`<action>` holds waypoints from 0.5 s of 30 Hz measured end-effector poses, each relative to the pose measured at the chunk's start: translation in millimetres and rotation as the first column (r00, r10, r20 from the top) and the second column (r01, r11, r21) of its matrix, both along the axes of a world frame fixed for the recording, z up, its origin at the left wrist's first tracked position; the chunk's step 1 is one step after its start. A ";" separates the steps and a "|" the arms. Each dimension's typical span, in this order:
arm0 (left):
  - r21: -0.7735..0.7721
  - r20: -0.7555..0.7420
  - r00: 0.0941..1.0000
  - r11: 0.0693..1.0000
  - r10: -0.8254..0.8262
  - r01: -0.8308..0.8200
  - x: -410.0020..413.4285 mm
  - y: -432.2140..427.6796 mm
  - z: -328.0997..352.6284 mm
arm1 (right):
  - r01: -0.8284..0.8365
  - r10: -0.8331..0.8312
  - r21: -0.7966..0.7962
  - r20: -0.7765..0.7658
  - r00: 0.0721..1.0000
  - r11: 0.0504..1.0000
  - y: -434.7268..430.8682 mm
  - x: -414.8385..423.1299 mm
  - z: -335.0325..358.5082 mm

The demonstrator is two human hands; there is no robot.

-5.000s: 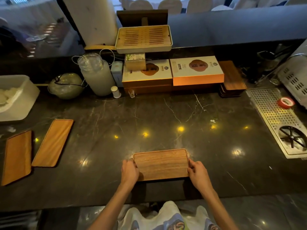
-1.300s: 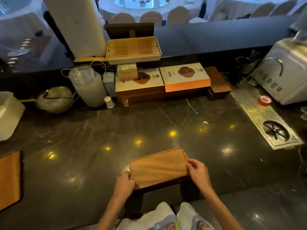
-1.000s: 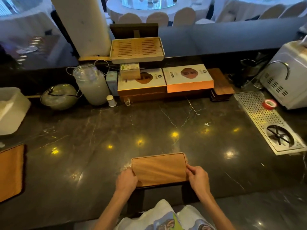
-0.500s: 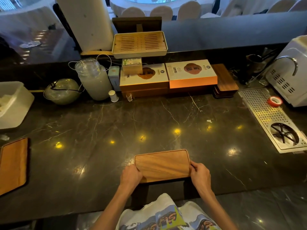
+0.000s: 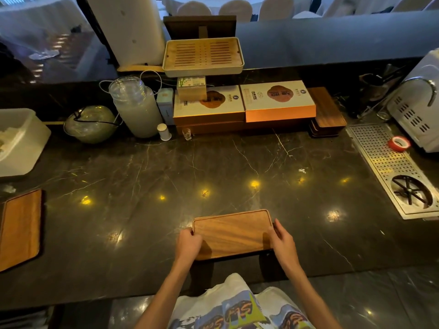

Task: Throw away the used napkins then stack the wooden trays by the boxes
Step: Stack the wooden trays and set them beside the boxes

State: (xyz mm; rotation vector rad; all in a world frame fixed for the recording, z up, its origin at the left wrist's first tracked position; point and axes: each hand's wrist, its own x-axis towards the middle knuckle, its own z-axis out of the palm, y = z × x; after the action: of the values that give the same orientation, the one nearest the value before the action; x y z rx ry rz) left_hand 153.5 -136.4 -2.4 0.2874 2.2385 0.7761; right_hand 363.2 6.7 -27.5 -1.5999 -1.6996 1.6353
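Observation:
A small wooden tray (image 5: 234, 232) lies near the front edge of the dark marble counter. My left hand (image 5: 188, 244) grips its left end and my right hand (image 5: 281, 239) grips its right end. A stack of dark wooden trays (image 5: 326, 113) sits at the back, right of two flat orange-and-white boxes (image 5: 276, 100). Another wooden tray (image 5: 20, 227) lies at the far left edge. A white bin (image 5: 20, 141) holding crumpled white paper stands at the left.
At the back stand a large plastic jar (image 5: 136, 108), a green glass bowl (image 5: 91, 123), a small glass (image 5: 187, 134) and a slatted tea tray (image 5: 203, 55) on a ledge. A perforated metal drain grid (image 5: 389, 167) with a red tape roll (image 5: 399, 143) and a white appliance (image 5: 420, 108) fill the right.
Earlier the tray was tilted up off the counter between my hands; now it lies level. Both hands stay on its ends. The view has shifted slightly.

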 end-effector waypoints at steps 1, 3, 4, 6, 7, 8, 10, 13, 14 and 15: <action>0.026 0.038 0.999 0.999 0.027 -0.028 1.7 0.5 -0.6 | -0.016 0.016 -0.019 -0.016 1.000 1.000 -0.9 -0.6 -0.4; 0.043 0.066 0.997 0.998 0.049 -0.052 5.6 -0.1 -1.3 | -0.044 0.044 -0.032 -0.029 0.999 0.999 -2.8 -0.6 -1.3; 0.044 0.061 0.997 0.998 0.047 -0.050 7.0 -1.1 -1.5 | -0.048 0.047 -0.032 -0.030 0.998 0.998 -2.9 0.0 -2.0; 0.050 0.033 0.999 0.998 0.030 -0.031 6.8 -4.4 -3.1 | -0.037 0.035 -0.037 -0.031 0.999 0.999 -1.5 0.3 -3.1; 0.051 0.018 1.000 0.998 0.021 -0.021 5.7 -5.9 -4.0 | -0.034 0.032 -0.040 -0.030 0.999 0.999 -0.7 0.2 -3.5; 0.054 0.005 1.000 0.998 0.011 -0.012 4.1 -6.9 -4.3 | -0.035 0.034 -0.039 -0.024 0.999 0.999 -0.5 0.1 -3.7; 0.059 -0.019 1.000 0.998 -0.010 0.011 0.6 -7.6 -5.0 | -0.043 0.043 -0.020 -0.002 0.999 0.999 -1.7 0.1 -5.1; 0.059 -0.055 0.998 0.997 -0.037 0.040 -2.7 -8.6 -5.1 | -0.046 0.045 0.026 0.053 0.998 0.999 -2.8 1.3 -10.3; 0.060 -0.059 0.997 0.997 -0.044 0.048 -3.4 -9.0 -5.0 | -0.043 0.041 0.030 0.065 0.997 0.999 -2.0 1.5 -11.6; 0.060 -0.057 0.997 0.997 -0.053 0.056 -4.4 -9.7 -5.4 | -0.045 0.042 0.028 0.082 0.996 0.999 -1.4 1.4 -11.9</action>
State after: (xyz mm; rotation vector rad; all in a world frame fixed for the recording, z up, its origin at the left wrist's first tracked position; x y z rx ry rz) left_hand 149.1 -146.1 -7.8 0.4023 2.2516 0.8180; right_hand 364.7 5.4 -39.4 -1.6469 -1.8026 1.5770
